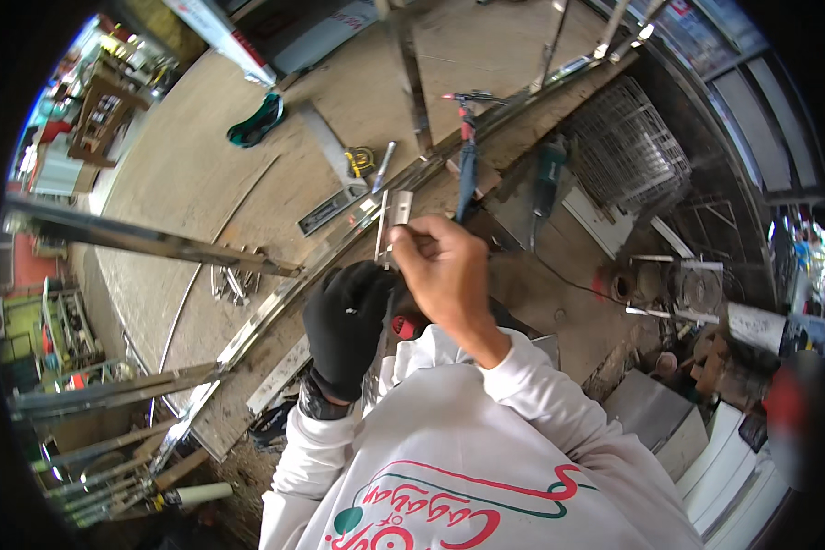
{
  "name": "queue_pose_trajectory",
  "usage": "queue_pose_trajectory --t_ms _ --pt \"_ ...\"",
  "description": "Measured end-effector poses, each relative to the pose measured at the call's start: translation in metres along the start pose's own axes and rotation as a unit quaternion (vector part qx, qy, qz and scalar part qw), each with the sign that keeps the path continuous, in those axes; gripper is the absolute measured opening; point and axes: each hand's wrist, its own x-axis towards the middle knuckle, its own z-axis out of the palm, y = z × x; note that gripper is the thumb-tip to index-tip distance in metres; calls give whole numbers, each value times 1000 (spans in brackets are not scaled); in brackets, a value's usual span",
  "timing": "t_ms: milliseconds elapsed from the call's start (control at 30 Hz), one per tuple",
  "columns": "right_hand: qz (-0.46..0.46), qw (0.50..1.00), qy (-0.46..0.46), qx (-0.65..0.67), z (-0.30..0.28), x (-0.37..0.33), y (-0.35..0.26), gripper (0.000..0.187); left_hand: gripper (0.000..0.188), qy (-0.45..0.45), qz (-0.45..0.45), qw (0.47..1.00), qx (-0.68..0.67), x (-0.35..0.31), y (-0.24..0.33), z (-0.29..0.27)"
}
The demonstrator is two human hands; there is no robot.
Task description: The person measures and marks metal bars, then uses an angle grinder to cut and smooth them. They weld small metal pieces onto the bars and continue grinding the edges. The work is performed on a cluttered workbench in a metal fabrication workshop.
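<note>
Two hands: right hand (445, 270), gloved left hand (346, 321), one steel strip (392, 220).

Small shiny metal channel piece (393, 220), upright, pinched at lower end, above long steel rail.

the concrete floor (202, 174) carries the work. a long shiny metal rail (284, 289) runs across it from lower left toward upper right. on the floor near the rail lie green goggles (255, 121), a flat steel square (332, 151), a yellow tape measure (361, 161), a red and blue torch (467, 151), loose short metal pieces (231, 284) and a wire cage (634, 147).
</note>
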Motion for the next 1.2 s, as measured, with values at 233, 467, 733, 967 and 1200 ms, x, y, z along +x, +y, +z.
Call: queue_pose_trajectory --t_ms 233,467,733,967,1200 --pt "67 909 -206 356 12 36 25 17 22 -175 -241 826 -479 10 -68 -22" --pt "97 952 -85 279 33 83 81 16 19 -29 -175 927 -330 60 -83 47" --pt "175 947 -183 198 -64 196 180 20 10 -108 -402 856 -307 115 -141 116" --pt "-37 984 50 -165 -150 412 238 16 18 -179 -246 953 4 108 -203 145" --pt "-198 818 -242 -484 -137 524 262 11 19 -113 -161 962 189 105 -177 158"
